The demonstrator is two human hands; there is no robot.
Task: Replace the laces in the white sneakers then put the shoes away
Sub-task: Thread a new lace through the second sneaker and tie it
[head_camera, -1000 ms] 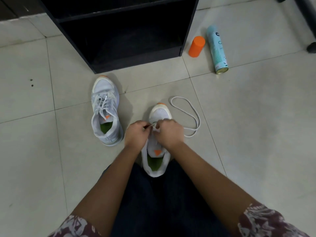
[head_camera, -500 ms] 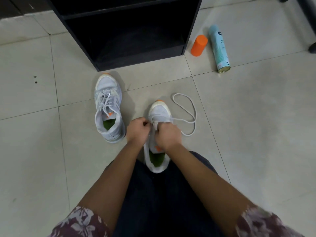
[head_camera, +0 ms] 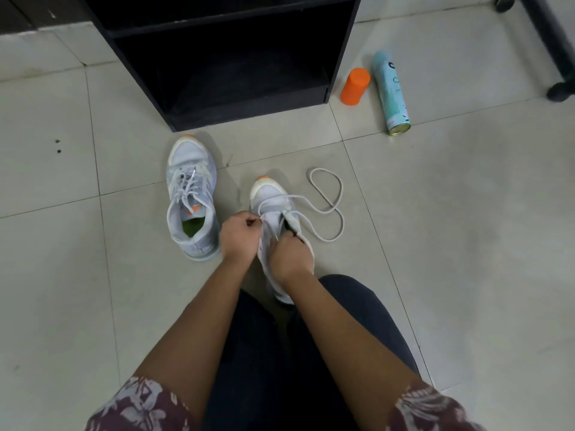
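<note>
Two white sneakers with orange toe tips lie on the tiled floor. The left sneaker [head_camera: 191, 197] is laced and stands alone. The right sneaker [head_camera: 270, 197] is tipped on its side between my hands. My left hand [head_camera: 239, 234] pinches a lace end at the shoe's left eyelets. My right hand [head_camera: 291, 255] grips the shoe's right side near the tongue. A white lace [head_camera: 326, 209] runs across the toe end and loops over the floor to the right.
A black open shelf unit [head_camera: 224, 57] stands just beyond the shoes. An orange cap [head_camera: 354, 86] and a pale blue spray can [head_camera: 392, 91] lie on the floor to its right. A black furniture leg [head_camera: 557, 57] is at the far right.
The right sneaker has tipped onto its side and come nearer me. My hands have moved back from the toe end, and more lace now crosses the front eyelets.
</note>
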